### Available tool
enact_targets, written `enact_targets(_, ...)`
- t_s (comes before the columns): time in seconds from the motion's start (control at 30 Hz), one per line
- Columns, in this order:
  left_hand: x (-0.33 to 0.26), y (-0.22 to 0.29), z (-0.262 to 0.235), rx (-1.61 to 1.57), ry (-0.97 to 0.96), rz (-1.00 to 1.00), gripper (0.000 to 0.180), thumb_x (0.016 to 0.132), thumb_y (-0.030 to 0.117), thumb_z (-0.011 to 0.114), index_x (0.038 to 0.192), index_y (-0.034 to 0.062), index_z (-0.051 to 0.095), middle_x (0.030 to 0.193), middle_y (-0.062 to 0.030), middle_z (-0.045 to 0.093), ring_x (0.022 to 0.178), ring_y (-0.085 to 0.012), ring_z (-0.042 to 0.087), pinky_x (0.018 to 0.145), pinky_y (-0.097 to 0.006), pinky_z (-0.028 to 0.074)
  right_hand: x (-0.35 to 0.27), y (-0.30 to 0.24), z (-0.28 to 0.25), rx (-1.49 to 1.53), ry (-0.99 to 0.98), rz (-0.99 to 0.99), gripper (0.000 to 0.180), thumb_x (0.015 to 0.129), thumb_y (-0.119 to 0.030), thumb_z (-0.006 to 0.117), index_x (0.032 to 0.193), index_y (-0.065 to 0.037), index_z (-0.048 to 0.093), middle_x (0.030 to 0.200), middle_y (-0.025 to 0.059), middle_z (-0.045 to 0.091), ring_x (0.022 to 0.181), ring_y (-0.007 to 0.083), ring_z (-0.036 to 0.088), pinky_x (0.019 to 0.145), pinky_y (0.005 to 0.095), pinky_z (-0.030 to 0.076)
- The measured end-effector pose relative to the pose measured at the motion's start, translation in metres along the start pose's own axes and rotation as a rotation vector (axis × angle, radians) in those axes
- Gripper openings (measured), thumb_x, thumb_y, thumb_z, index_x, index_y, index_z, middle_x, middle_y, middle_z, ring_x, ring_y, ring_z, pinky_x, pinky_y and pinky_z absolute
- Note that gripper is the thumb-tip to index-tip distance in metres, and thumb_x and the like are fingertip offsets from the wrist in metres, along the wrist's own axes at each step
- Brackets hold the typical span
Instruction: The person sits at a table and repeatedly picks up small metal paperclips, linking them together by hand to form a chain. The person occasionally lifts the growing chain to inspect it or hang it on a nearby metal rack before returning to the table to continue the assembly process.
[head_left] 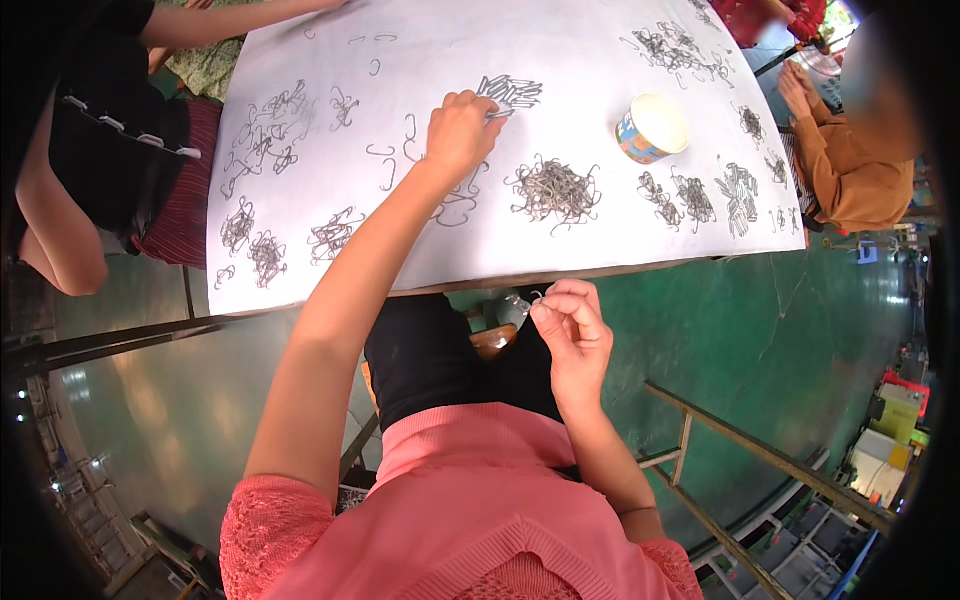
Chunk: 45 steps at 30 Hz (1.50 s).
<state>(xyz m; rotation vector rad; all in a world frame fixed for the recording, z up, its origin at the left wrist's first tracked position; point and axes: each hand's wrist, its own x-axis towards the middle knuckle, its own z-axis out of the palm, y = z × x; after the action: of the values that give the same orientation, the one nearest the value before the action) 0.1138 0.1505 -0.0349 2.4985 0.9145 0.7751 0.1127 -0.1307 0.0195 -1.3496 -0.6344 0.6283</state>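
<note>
**Pink top (430, 510) at 6 o'clock, one hand out at the stack, one over my lap**

Reading the view as a clock face, left to right: a co-worker in black (125, 90) is at 10 o'clock, beside scattered hooks (267, 255) on the white tabletop (580, 45). My left hand (462, 135) reaches up to 12, its fingertips drawn in against a stack of lined-up pieces (510, 92). One short metal piece (498, 114) shows at the tips; whether I'm pinching it or only pressing it, I cannot tell. At 1 o'clock lies a tangled heap (555, 192).

Between 3 and 4, near the middle, my right hand (580, 330) is off the table's near edge, thumb and forefinger pinching a small curved hook (537, 296). A paper tub (635, 143) sits between 1 and 2, with small piles (693, 200) at 2 and a brown-sleeved co-worker (865, 190) beyond.

I'd judge the step in hand to be squaring single pieces into the stack. To my mind the next move calls for a light fingertip touch that leaves the row undisturbed, while my right pinch stays easy enough to turn its hook.
</note>
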Motion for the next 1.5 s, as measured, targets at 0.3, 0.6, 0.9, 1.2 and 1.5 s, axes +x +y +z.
enact_targets(0.3, 0.004, -0.006, 0.017, 0.097, -0.110, 0.008, 0.015, 0.079, 0.015, 0.067, 0.089, 0.0048, 0.067, 0.088, -0.0108, 0.065, 0.085, -0.0291, 0.059, 0.077, -0.037, 0.047, -0.003, 0.011, 0.002, -0.051, -0.010, -0.037, 0.009, 0.079, -0.005, 0.071, 0.086, -0.002, 0.066, 0.095, 0.0038, 0.054, 0.069, 0.0088, 0.042, 0.064, 0.0211, 0.038)
enact_targets(0.6, -0.112, 0.066, -0.078, -0.991, -0.383, -0.469, 0.017, 0.088, 0.014, 0.064, 0.093, -0.0023, 0.067, 0.083, -0.0062, 0.067, 0.078, -0.0112, 0.061, 0.075, -0.026, 0.049, -0.006, 0.016, 0.003, -0.168, 0.002, -0.161, 0.008, 0.079, -0.006, 0.072, 0.084, -0.004, 0.066, 0.093, 0.0031, 0.056, 0.070, 0.0098, 0.044, 0.061, 0.0223, 0.037)
enact_targets(0.9, -0.158, 0.099, -0.118, -0.968, -0.351, -0.521, 0.011, 0.088, 0.008, 0.064, 0.092, -0.0014, 0.068, 0.087, -0.0058, 0.067, 0.081, -0.0122, 0.062, 0.077, -0.027, 0.049, -0.007, 0.013, 0.014, -0.265, -0.021, -0.253, 0.009, 0.078, -0.004, 0.073, 0.083, -0.004, 0.066, 0.092, 0.0054, 0.056, 0.076, 0.0134, 0.052, 0.064, 0.0250, 0.042)
enact_targets(1.2, -0.183, 0.090, -0.121, -0.713, -0.066, -0.207, 0.011, 0.080, 0.006, 0.071, 0.091, 0.0041, 0.071, 0.097, -0.0075, 0.064, 0.090, -0.0174, 0.059, 0.080, -0.030, 0.046, -0.005, 0.026, 0.017, -0.323, -0.076, -0.310, 0.015, 0.082, -0.007, 0.068, 0.095, -0.004, 0.062, 0.098, 0.0097, 0.056, 0.082, 0.0165, 0.054, 0.067, 0.0264, 0.043)
enact_targets(1.5, -0.204, 0.079, -0.118, -0.649, 0.008, -0.213, 0.011, 0.080, 0.009, 0.071, 0.090, 0.0037, 0.071, 0.086, -0.0087, 0.068, 0.082, -0.0204, 0.060, 0.075, -0.030, 0.047, 0.147, 0.045, 0.110, -0.826, -0.762, -0.361, 0.012, 0.085, -0.010, 0.061, 0.095, -0.013, 0.065, 0.094, 0.0056, 0.061, 0.087, 0.0241, 0.062, 0.073, 0.0358, 0.049)
